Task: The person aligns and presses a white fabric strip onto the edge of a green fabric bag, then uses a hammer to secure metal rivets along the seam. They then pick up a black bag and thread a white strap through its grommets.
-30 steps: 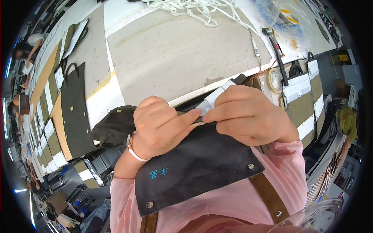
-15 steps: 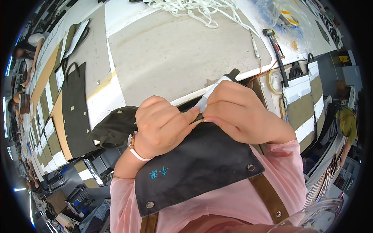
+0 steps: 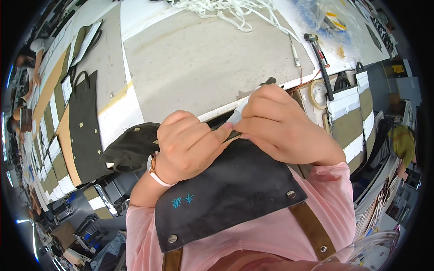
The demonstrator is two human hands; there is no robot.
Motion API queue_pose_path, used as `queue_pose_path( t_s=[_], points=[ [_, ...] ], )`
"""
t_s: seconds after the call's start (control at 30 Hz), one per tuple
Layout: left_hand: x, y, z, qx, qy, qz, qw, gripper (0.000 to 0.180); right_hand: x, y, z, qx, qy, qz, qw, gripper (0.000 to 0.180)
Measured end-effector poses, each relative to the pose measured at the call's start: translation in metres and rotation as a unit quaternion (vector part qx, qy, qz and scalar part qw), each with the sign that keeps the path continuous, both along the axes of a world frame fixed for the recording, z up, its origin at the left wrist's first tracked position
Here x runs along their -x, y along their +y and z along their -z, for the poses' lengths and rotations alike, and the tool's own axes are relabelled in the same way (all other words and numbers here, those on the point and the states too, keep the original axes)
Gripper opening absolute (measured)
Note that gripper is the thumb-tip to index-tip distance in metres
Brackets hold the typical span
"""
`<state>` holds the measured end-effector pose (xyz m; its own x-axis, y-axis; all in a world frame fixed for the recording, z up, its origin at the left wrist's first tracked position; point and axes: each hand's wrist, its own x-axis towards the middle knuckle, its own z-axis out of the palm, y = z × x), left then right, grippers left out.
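Observation:
My left hand [image 3: 186, 147] is closed in a pinch on the edge of a dark olive fabric piece [image 3: 133, 143], which looks like part of a bag. Its crumpled body spreads out left of my wrist, over the table's front edge. Beside it, my right hand [image 3: 282, 126] is closed too, with thumb and fingers pinching the same piece. A pale strip [image 3: 238, 113] rises between the two hands, and a dark end [image 3: 270, 81] sticks out past my right knuckles. Under the fingertips shows a thin tan edge. The fingers hide where the layers meet.
A grey mat [image 3: 194, 63] covers the table before me. White cords [image 3: 226, 11] lie at its far edge. On the right are a hammer [image 3: 320, 61], a tape roll [image 3: 318, 94] and olive bag panels [image 3: 346, 122]. At left lies a dark bag panel [image 3: 84, 131].
My right hand has shifted slightly up along the piece, its fingertips a little farther from my left hand's. The left hand keeps its pinch almost unmoved.

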<state>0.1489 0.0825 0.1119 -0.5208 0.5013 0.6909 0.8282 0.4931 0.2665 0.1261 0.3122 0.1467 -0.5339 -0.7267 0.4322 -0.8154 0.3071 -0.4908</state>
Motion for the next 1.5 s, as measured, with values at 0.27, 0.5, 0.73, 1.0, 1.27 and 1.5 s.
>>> queue_pose_path(
  t_s=[0.27,0.5,0.73,1.0,1.27,1.5],
  points=[
    [0.002,0.001,0.0,-0.015,-0.009,0.005,1.0,0.022,0.008,0.013,-0.013,0.05,-0.04,0.056,0.996,0.016],
    [-0.001,0.004,0.001,-0.005,0.003,-0.002,1.0,0.019,0.006,0.006,-0.003,0.005,-0.095,-0.045,0.994,0.024],
    [-0.001,0.006,0.006,-0.018,0.013,-0.002,1.0,0.018,-0.003,-0.003,0.004,0.069,-0.111,-0.049,0.99,0.035],
    [-0.001,0.006,0.007,-0.025,-0.003,0.009,1.0,0.019,-0.003,0.001,0.002,0.048,-0.118,-0.061,0.99,0.039],
    [-0.002,0.006,0.005,-0.02,-0.012,0.011,1.0,0.017,-0.002,0.003,0.001,0.04,-0.113,-0.073,0.99,0.039],
    [-0.005,0.005,0.003,-0.002,-0.026,0.004,1.0,0.028,-0.001,0.003,-0.001,0.044,-0.096,-0.077,0.991,0.037]
  ],
)
